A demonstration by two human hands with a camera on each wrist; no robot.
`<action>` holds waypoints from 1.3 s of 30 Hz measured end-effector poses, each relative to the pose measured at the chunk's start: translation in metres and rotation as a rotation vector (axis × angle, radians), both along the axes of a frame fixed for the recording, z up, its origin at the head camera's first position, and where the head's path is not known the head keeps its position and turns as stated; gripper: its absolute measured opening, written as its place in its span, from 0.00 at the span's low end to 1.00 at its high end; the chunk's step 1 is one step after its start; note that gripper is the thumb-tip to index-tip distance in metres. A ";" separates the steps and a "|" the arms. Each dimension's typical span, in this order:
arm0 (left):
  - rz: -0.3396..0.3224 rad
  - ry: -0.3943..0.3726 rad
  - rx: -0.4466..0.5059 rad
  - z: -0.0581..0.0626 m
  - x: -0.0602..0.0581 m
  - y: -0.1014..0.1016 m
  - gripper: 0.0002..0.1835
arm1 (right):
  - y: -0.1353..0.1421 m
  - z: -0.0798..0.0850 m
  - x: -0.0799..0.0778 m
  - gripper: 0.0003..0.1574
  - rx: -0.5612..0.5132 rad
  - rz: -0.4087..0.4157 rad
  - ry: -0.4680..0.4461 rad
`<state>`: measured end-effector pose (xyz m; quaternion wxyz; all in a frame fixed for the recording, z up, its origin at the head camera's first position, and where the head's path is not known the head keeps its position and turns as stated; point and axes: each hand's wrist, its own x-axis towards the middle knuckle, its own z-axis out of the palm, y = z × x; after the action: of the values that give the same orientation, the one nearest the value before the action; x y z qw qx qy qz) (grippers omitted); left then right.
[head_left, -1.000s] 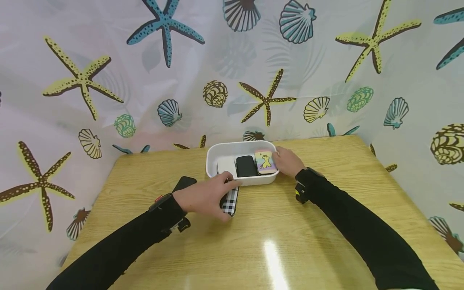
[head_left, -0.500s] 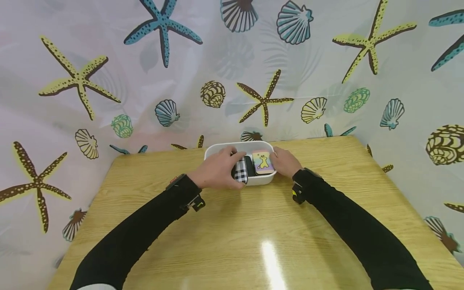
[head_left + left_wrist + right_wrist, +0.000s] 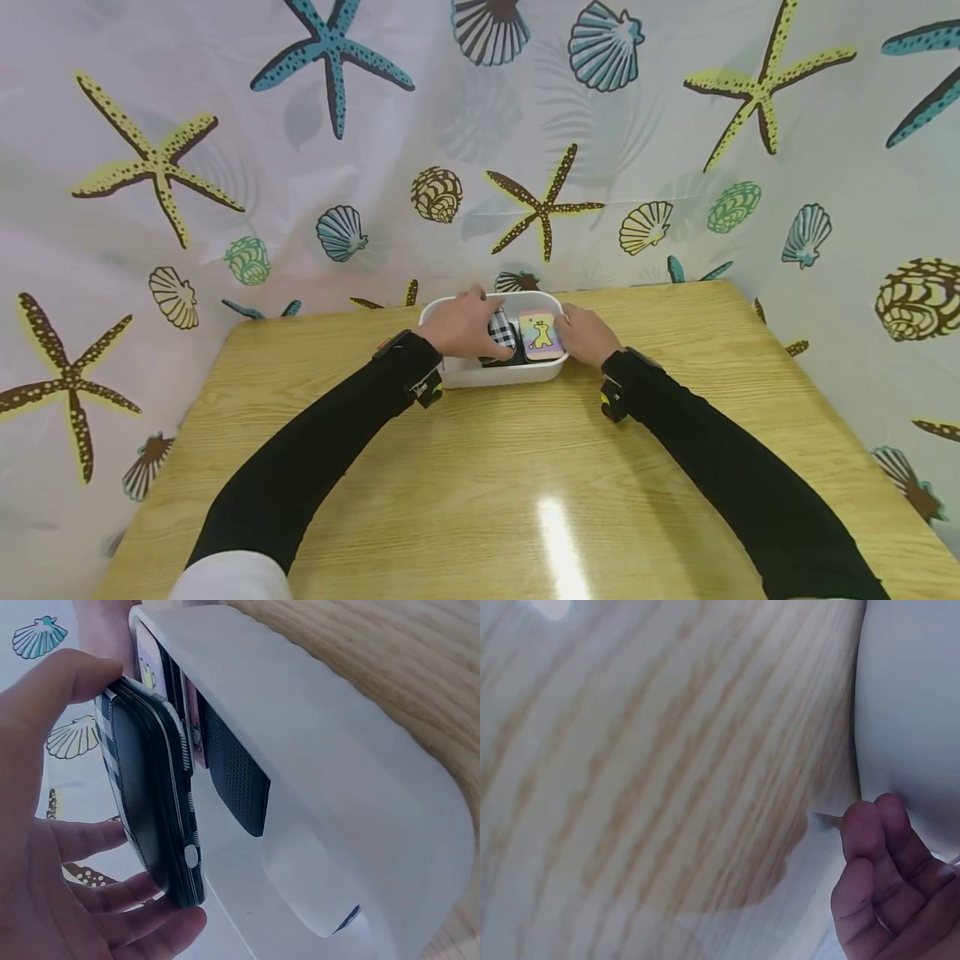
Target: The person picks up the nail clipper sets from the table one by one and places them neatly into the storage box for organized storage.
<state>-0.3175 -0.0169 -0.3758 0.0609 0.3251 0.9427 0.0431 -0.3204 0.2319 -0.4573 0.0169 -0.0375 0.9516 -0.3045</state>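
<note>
My left hand [image 3: 459, 325] grips a black-and-white checked wallet [image 3: 142, 787] between thumb and fingers. The wallet has a plain black face, a zip and a white snap, and it hangs tilted over the white bin [image 3: 502, 378]. My right hand [image 3: 588, 337] holds the bin's right end; its curled fingers [image 3: 862, 832] lie against the outer wall in the right wrist view. Inside the bin, a pastel wallet with a yellow giraffe [image 3: 540, 335] leans at the right. Beside it stand a black wallet with a dotted texture [image 3: 236, 772] and a white wallet-like piece [image 3: 300, 862].
The bin stands near the back edge of a wooden table [image 3: 450, 483]. Behind and beside the table hangs a white cloth [image 3: 285, 167] printed with starfish and shells.
My left hand has carried the checked wallet from in front of the bin up over its rim and farther back. My right hand stays at the bin's right end.
</note>
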 end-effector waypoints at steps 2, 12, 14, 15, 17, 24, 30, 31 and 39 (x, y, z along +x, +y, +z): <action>0.018 -0.008 -0.025 -0.002 -0.004 0.004 0.52 | 0.000 0.000 0.000 0.33 0.002 0.000 -0.002; 0.015 -0.083 -0.095 -0.015 -0.014 0.021 0.46 | -0.001 0.000 0.000 0.33 -0.005 0.001 -0.012; 0.012 -0.087 -0.098 -0.017 -0.015 0.022 0.44 | -0.001 0.000 0.000 0.33 -0.010 0.001 -0.009; 0.011 -0.086 -0.101 -0.017 -0.014 0.023 0.42 | -0.001 0.000 0.000 0.33 -0.012 0.000 -0.007; 0.007 -0.088 -0.096 -0.018 -0.014 0.025 0.38 | -0.001 0.000 0.000 0.33 -0.011 0.001 -0.005; -0.004 -0.108 -0.078 -0.018 -0.015 0.031 0.35 | 0.000 -0.001 0.000 0.32 0.005 -0.002 0.009; -0.018 -0.156 -0.046 -0.018 -0.018 0.031 0.38 | 0.001 -0.003 -0.002 0.33 0.011 0.002 0.012; -0.021 -0.160 -0.044 -0.018 -0.018 0.031 0.38 | 0.001 -0.003 -0.003 0.33 0.007 0.000 0.010; -0.053 -0.198 -0.015 -0.016 -0.016 0.028 0.37 | 0.001 -0.004 -0.003 0.33 0.000 -0.006 0.006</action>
<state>-0.3337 0.0109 -0.3916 0.1574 0.3438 0.9234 0.0666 -0.3233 0.2328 -0.4613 0.0131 -0.0354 0.9518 -0.3044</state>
